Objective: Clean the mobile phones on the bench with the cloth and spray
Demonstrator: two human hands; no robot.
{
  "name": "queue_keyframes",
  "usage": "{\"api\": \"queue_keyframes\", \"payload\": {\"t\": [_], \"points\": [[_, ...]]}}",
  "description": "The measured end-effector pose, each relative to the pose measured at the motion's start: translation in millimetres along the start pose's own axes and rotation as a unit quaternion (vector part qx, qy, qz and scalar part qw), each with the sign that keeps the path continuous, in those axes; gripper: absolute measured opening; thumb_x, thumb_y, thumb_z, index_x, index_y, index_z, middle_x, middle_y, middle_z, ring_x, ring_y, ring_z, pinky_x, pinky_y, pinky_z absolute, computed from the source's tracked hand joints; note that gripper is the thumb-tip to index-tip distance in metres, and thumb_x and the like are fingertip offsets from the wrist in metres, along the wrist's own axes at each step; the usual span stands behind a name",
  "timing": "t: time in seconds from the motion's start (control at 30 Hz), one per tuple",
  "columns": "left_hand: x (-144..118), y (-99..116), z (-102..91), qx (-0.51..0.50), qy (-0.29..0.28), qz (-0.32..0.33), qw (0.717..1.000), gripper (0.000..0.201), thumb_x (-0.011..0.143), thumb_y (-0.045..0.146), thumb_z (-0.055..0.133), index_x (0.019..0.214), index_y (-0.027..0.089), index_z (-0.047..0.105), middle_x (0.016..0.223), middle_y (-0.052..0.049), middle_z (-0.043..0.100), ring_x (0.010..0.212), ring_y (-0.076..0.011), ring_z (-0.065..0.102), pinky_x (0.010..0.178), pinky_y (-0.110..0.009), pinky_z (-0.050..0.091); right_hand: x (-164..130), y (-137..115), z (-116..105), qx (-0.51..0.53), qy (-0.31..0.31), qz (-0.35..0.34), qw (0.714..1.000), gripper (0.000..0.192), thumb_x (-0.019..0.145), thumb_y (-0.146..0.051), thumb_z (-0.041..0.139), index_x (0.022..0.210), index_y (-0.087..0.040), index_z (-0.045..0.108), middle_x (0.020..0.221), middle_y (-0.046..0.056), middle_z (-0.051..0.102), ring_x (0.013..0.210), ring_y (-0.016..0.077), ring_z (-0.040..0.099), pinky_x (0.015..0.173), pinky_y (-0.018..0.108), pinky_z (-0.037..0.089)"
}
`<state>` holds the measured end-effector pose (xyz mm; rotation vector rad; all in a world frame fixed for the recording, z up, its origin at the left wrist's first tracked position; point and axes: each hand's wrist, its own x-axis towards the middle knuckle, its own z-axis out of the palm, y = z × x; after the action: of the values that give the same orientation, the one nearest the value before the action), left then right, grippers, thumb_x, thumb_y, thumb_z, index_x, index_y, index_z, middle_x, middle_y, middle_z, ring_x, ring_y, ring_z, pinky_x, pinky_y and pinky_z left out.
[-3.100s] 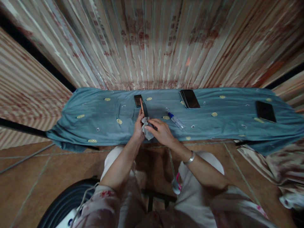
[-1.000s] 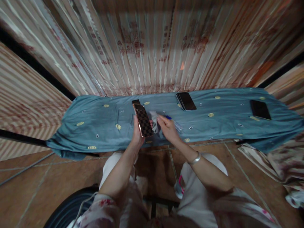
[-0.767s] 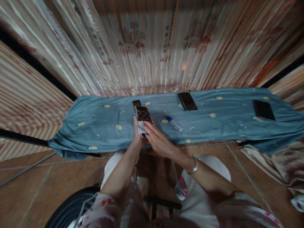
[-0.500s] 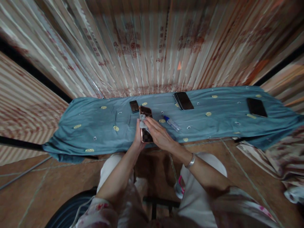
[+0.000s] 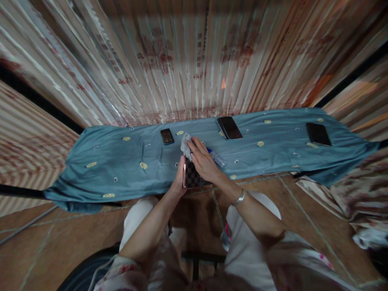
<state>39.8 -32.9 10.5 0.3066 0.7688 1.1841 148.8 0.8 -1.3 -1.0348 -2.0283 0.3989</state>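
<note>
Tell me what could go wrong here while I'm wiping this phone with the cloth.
1. The left hand holds the checkered phone by one edge only, past the table's near edge and over the tiled floor; a firm push from the cloth could knock it loose.
2. The right hand works right beside the small bottle; a wide stroke might roll it off the table.

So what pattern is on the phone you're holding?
A dark checkered pattern on the rose-gold-edged phone, seen in the head view.
</note>
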Motion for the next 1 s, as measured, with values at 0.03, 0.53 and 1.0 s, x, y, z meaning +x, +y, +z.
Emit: {"api": "queue_keyframes", "payload": {"t": [0.03,0.53,1.0], "points": [[0,0,-0.2,0.004,0.0,-0.003,1.0,0.044,0.098,0.039,0.033,0.127,0.02,0.06,0.111,-0.005,0.072,0.113,-0.022,0.063,0.1,-0.036,0.049,0,1,0,-0.001,0.001,0.01,1.0,0.05,0.098,-0.027,0.029,0.147,-0.018,0.035,0.156,0.011,0.029,0.147,0.0219,0.019,0.12,0.048,0.019],[8,1,-10.1,0.02,0.032,0.002,0.999,0.041,0.097,0.039,0.035,0.121,0.019,0.062,0.105,-0.006,0.074,0.108,-0.0212,0.066,0.094,-0.035,0.053,0,6,8,0.022,-0.006,0.074,0.997,0.051,0.099,-0.034,0.029,0.147,-0.017,0.036,0.155,0.011,0.031,0.145,0.0222,0.025,0.12,0.046,0.021],[25,7,-39.4,-0.001,0.072,0.002,0.997,0.04,0.093,0.041,0.035,0.117,0.029,0.064,0.12,-0.007,0.068,0.126,-0.0235,0.054,0.104,-0.042,0.043,-22,-38,40,0.031,-0.07,-0.039,0.996,0.057,0.099,-0.025,0.033,0.153,-0.019,0.017,0.157,0.011,0.028,0.147,0.0223,0.02,0.118,0.049,0.027]]}}
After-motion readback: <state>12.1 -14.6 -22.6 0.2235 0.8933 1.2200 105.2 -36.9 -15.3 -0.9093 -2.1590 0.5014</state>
